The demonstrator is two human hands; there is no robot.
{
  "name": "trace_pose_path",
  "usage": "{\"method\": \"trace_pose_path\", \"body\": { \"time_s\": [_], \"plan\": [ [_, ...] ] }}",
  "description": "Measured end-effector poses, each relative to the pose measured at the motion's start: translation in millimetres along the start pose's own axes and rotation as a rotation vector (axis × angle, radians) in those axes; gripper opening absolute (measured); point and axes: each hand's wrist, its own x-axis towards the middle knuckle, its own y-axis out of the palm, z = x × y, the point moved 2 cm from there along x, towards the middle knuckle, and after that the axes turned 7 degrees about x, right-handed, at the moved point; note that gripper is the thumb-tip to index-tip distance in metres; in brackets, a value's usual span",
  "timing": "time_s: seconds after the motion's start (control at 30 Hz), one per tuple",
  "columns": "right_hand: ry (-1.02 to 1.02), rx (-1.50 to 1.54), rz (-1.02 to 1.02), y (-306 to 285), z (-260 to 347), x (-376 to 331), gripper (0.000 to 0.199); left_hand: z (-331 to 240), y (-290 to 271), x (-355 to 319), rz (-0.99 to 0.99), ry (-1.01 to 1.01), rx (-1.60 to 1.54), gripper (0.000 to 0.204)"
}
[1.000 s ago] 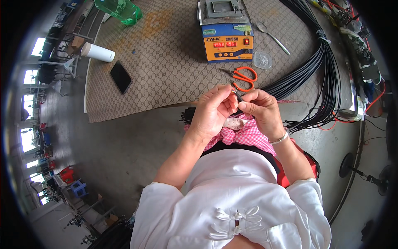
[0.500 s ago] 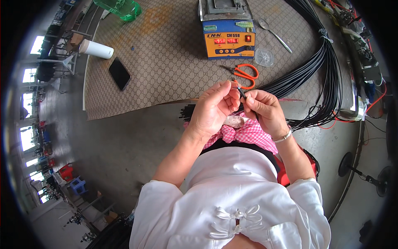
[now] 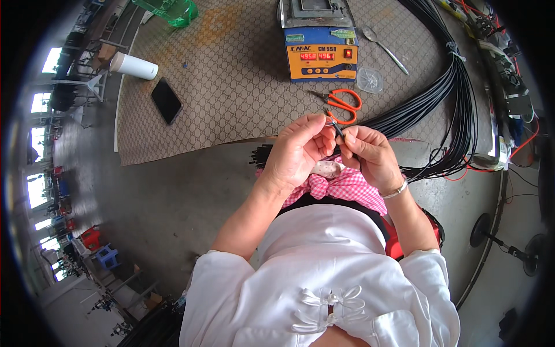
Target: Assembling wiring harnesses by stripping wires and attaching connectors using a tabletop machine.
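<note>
Black cable end (image 3: 338,132), thin and dark, pinched between both hands just above the table's near edge; long axis running from upper left to lower right, tip toward the orange-handled scissors (image 3: 346,104), tail dropping behind the right palm, presumably toward the black cable bundle (image 3: 457,98); whether it belongs to that bundle cannot be told. Left hand (image 3: 298,153) raised and curled, thumb and forefinger closed narrowly on the upper tip; right hand (image 3: 373,157) just beside it, fingers folded around the lower stretch, knuckles nearly touching the left hand's; both equally near, with the left hand gripping the free tip. Looks slim, matte black, stiff enough to stand straight between the fingers; a short brighter bit at the very tip, too small to identify. Lying beyond the hands on the patterned mat (image 3: 231,87): scissors near, blades pointing left; orange-and-blue solder pot (image 3: 321,43) farther back with lit red digits; small clear lid (image 3: 370,80) and metal spoon (image 3: 386,47) to its right; black phone (image 3: 166,100) and white cup (image 3: 134,65) well apart to the left; green bottle (image 3: 167,8) at the far corner. Pink checked cloth (image 3: 347,188) lying in the lap directly under the hands.
</note>
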Motion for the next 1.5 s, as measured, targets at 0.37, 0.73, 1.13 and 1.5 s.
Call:
{"method": "trace_pose_path", "body": {
  "time_s": [0.37,0.73,1.13,1.5],
  "plan": [
    [0.015,0.063,0.040,-0.4,-0.3,0.5,0.018,2.0,1.0,1.1,0.039,-0.011,-0.035,0.018],
    [-0.010,0.021,0.019,-2.0,2.3,0.6,0.019,3.0,0.9,2.5,0.028,-0.033,-0.041,0.026],
    [-0.033,-0.061,-0.042,-3.2,5.3,0.1,0.014,0.8,-1.5,8.2,0.003,-0.111,-0.088,0.027],
    [-0.511,-1.201,-0.483,-72.2,94.3,25.0,0.013,21.1,-35.3,5.0,-0.154,-0.185,-0.038,0.020]
  ]
}}
